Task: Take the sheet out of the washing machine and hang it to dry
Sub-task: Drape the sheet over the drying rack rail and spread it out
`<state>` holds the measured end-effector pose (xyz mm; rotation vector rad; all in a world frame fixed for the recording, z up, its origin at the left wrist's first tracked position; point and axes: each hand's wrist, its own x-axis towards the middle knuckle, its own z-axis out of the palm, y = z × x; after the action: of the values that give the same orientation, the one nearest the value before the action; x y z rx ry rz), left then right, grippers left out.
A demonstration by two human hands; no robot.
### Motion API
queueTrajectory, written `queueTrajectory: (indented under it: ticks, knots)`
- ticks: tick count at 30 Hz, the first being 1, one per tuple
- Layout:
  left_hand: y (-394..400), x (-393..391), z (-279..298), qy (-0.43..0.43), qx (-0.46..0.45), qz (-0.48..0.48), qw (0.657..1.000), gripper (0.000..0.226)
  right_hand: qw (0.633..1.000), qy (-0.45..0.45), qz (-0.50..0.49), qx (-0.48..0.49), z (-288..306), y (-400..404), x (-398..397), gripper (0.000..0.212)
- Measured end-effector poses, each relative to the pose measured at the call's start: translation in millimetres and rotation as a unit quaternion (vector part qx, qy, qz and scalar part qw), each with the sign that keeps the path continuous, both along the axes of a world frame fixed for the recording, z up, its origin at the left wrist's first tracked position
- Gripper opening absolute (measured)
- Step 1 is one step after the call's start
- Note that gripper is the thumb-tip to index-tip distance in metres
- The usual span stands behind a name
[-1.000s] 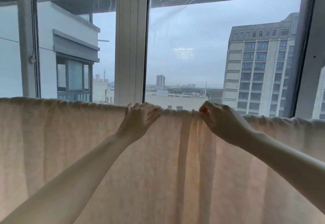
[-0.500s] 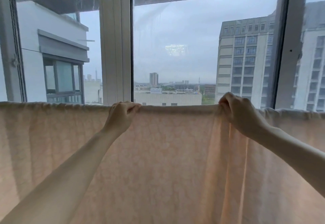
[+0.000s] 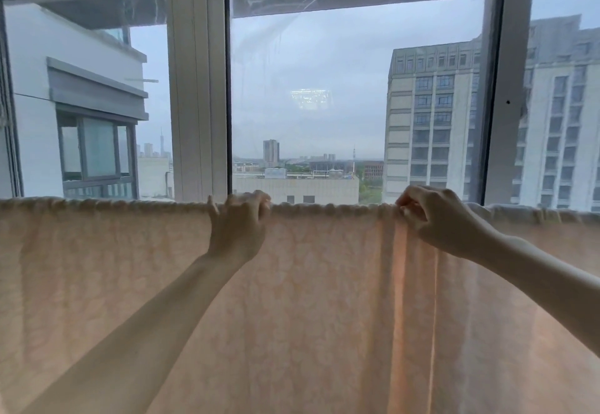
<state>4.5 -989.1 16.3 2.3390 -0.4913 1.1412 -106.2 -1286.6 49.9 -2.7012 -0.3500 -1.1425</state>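
sheet draped before window; left hand and right hand fingers curled, gripping top edge.

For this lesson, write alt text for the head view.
Two hands, left hand and right hand, grip the top edge of a peach sheet hanging before a window, with tall buildings outside.

Pale peach, faintly mottled sheet
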Motion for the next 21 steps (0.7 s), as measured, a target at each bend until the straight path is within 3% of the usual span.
queueTrajectory:
  ticks: [3, 7, 14, 21]
  knots:
    - [-23, -8, -3, -0.029, 0.092, -0.14, 0.985, 0.044, 1.0, -0.008, 0.0, -0.013, 0, -3, 3, 0.005]
    - [-32, -11, 3, -0.059, 0.043, -0.198, 0.978, 0.026, 0.998, -0.043, -0.026, -0.04, -1, -6, 1, 0.007]
    - [-6, 1, 8, -0.043, 0.015, -0.088, 0.995, 0.015, 0.993, -0.049, -0.098, -0.03, 1, -42, -18, 0.009]
    - [-29, -10, 6, -0.04, -0.006, -0.108, 0.993, 0.014, 0.998, -0.001, -0.052, 0.038, 2, -48, -32, 0.014]
